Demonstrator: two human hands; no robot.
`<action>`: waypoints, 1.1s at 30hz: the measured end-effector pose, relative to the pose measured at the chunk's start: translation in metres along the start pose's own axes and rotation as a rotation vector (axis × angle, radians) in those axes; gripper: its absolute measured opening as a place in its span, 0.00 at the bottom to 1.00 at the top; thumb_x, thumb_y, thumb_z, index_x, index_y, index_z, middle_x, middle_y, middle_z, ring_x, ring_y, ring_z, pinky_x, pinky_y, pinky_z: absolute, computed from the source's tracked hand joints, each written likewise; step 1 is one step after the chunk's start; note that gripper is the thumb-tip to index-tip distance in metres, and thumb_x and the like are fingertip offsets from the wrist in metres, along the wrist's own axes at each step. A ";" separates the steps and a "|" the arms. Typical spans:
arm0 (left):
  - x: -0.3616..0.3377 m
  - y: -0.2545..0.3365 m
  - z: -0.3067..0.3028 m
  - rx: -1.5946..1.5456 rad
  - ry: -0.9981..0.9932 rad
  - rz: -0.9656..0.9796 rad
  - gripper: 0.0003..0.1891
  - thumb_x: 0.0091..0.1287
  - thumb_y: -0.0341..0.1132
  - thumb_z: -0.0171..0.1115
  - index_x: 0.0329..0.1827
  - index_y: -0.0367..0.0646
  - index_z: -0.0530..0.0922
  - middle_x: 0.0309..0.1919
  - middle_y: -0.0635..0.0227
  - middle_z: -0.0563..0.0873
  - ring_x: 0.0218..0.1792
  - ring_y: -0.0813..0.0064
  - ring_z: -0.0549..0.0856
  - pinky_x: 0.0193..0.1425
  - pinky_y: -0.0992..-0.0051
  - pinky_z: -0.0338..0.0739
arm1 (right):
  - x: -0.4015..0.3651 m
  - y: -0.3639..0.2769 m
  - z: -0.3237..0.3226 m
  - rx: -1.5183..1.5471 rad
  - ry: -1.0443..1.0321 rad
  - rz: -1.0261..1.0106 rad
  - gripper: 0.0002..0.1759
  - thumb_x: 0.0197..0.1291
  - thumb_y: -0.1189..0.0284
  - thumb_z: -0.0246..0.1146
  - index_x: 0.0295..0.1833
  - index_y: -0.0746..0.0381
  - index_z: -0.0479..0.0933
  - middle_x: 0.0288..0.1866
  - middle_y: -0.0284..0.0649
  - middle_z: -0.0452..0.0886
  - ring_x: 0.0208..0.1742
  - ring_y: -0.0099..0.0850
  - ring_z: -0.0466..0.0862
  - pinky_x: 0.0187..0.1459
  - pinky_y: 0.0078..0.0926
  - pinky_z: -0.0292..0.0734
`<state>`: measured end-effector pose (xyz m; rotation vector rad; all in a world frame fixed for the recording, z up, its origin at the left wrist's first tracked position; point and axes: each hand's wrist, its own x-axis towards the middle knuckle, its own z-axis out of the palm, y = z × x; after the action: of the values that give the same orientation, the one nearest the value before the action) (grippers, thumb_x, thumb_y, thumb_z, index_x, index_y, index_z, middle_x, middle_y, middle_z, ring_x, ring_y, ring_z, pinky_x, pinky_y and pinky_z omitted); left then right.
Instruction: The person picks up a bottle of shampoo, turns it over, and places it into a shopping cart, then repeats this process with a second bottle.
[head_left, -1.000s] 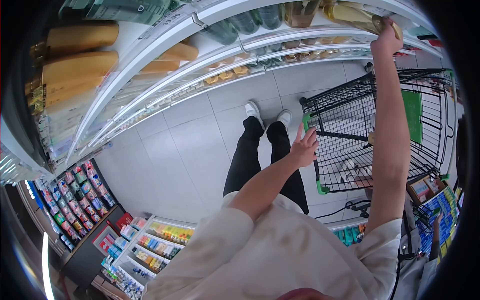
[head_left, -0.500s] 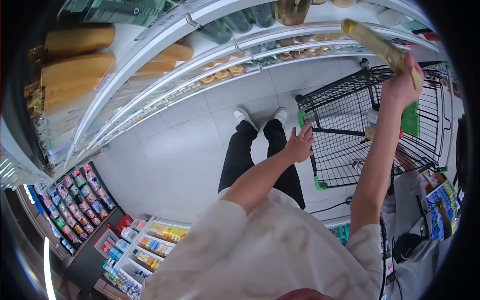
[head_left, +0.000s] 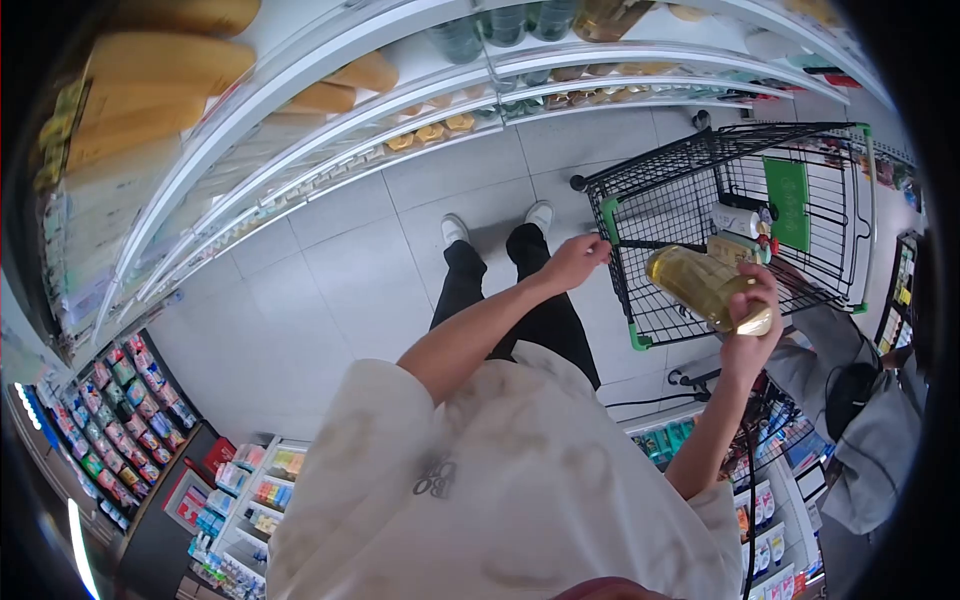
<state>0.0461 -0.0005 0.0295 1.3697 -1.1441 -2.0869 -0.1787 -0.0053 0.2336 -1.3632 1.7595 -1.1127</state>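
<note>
My right hand (head_left: 752, 305) is wrapped around one end of a clear bottle of yellow liquid (head_left: 692, 285). The bottle is tilted and hangs over the shopping cart (head_left: 665, 205), above the black wire basket. At the cart's near edge, beside a green corner piece, my left hand (head_left: 578, 263) has its fingers curled at the black bar. Inside the basket lie a white container (head_left: 735, 220) and a beige box (head_left: 733, 249), partly hidden by the bottle.
Curved white shelves (head_left: 330, 150) run along the front with amber bottles (head_left: 165, 62) and green bottles. A person in grey clothes (head_left: 875, 450) is close at the right. Packets hang on a rack (head_left: 120, 420) at lower left. Low product shelves stand behind me.
My right hand has brought the bottle down from near the shelf to over the cart. My left fingers, spread before, are now curled at the cart's edge.
</note>
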 end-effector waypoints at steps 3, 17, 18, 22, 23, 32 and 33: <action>-0.043 -0.005 -0.034 -0.055 0.027 0.026 0.19 0.75 0.44 0.48 0.40 0.36 0.79 0.34 0.68 0.85 0.38 0.79 0.78 0.50 0.78 0.72 | -0.019 -0.043 0.032 -0.067 -0.161 -0.142 0.13 0.53 0.68 0.71 0.33 0.63 0.73 0.48 0.44 0.79 0.52 0.38 0.78 0.57 0.35 0.70; -0.252 0.085 -0.134 0.425 0.196 0.779 0.49 0.39 0.45 0.81 0.67 0.44 0.64 0.65 0.57 0.70 0.66 0.54 0.70 0.68 0.54 0.64 | -0.108 -0.195 0.187 0.241 -0.593 -0.326 0.11 0.48 0.73 0.73 0.30 0.62 0.75 0.48 0.43 0.78 0.50 0.36 0.79 0.51 0.31 0.72; -0.256 0.080 -0.137 0.399 0.236 0.768 0.50 0.39 0.44 0.81 0.67 0.44 0.65 0.64 0.56 0.71 0.65 0.53 0.71 0.68 0.55 0.66 | -0.112 -0.202 0.195 0.209 -0.583 -0.329 0.11 0.48 0.74 0.72 0.31 0.62 0.75 0.49 0.43 0.78 0.50 0.35 0.79 0.52 0.31 0.72; -0.276 0.075 -0.163 0.304 0.247 0.765 0.50 0.39 0.44 0.80 0.68 0.42 0.64 0.61 0.56 0.74 0.62 0.56 0.75 0.66 0.63 0.69 | -0.120 -0.225 0.226 0.256 -0.572 -0.241 0.13 0.48 0.77 0.71 0.38 0.62 0.74 0.51 0.42 0.78 0.52 0.32 0.78 0.54 0.30 0.72; -0.279 0.073 -0.169 0.305 0.243 0.766 0.50 0.38 0.44 0.80 0.68 0.42 0.64 0.61 0.56 0.74 0.62 0.56 0.75 0.66 0.63 0.69 | -0.123 -0.228 0.228 0.350 -0.629 -0.167 0.22 0.50 0.79 0.70 0.52 0.63 0.73 0.57 0.41 0.76 0.57 0.31 0.75 0.59 0.30 0.69; -0.294 0.065 -0.192 -0.582 -0.117 0.697 0.50 0.56 0.70 0.62 0.69 0.36 0.64 0.61 0.61 0.75 0.61 0.71 0.75 0.65 0.66 0.69 | -0.144 -0.231 0.273 0.513 -0.587 -0.065 0.29 0.67 0.74 0.57 0.71 0.67 0.59 0.67 0.43 0.67 0.71 0.33 0.65 0.69 0.32 0.60; -0.295 0.066 -0.193 -0.584 -0.122 0.693 0.50 0.56 0.70 0.62 0.69 0.36 0.64 0.61 0.61 0.75 0.61 0.71 0.75 0.65 0.66 0.69 | -0.148 -0.224 0.275 0.495 -0.590 -0.036 0.32 0.67 0.67 0.58 0.72 0.66 0.59 0.68 0.43 0.68 0.71 0.33 0.65 0.69 0.32 0.58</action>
<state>0.3412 0.0845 0.2135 0.4821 -0.7891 -1.7754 0.1934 0.0504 0.3141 -1.2409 0.9632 -0.9490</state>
